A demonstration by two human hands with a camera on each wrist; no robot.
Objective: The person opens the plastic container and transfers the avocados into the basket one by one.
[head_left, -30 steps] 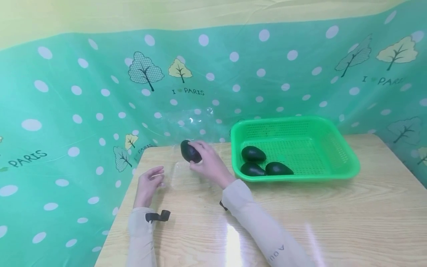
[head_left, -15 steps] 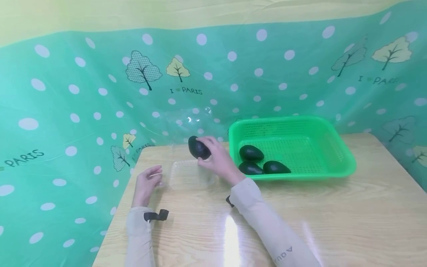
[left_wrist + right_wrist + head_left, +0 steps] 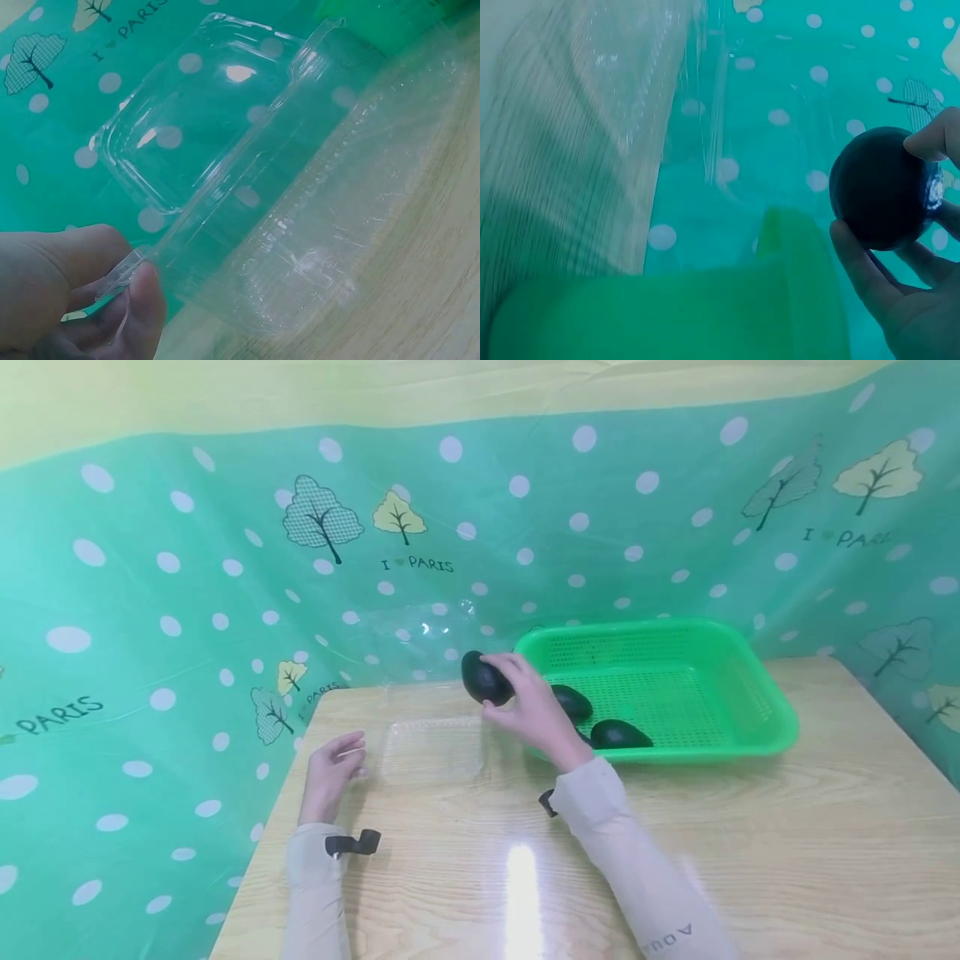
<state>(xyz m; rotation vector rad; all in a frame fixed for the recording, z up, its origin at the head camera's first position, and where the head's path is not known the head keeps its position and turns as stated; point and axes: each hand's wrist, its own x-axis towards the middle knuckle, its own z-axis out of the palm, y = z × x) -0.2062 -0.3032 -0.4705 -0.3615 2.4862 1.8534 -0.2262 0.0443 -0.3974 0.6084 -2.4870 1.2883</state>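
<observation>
My right hand [image 3: 536, 710] holds a dark avocado [image 3: 483, 679] in its fingers and thumb, raised by the left end of the green basket [image 3: 750, 753]. The same avocado [image 3: 881, 187] shows close up in the right wrist view. Inside the basket lie more dark avocados [image 3: 621, 734], partly covered by the right hand. A clear plastic clamshell box [image 3: 433, 752] stands on the table with its lid raised at the back. At its left edge is my left hand [image 3: 332, 777]; in the left wrist view, thumb and fingers pinch a corner of the clamshell box's rim [image 3: 126, 274].
The wooden table [image 3: 450, 877] ends at a green dotted curtain [image 3: 600, 560] behind and to the left. Clear plastic of the raised lid [image 3: 210, 105] stands against that curtain. The basket takes up the back right of the table.
My right hand has carried the avocado from above the clamshell box rightward to the basket's left end, uncovering more of the box. The left hand has stayed in place.
</observation>
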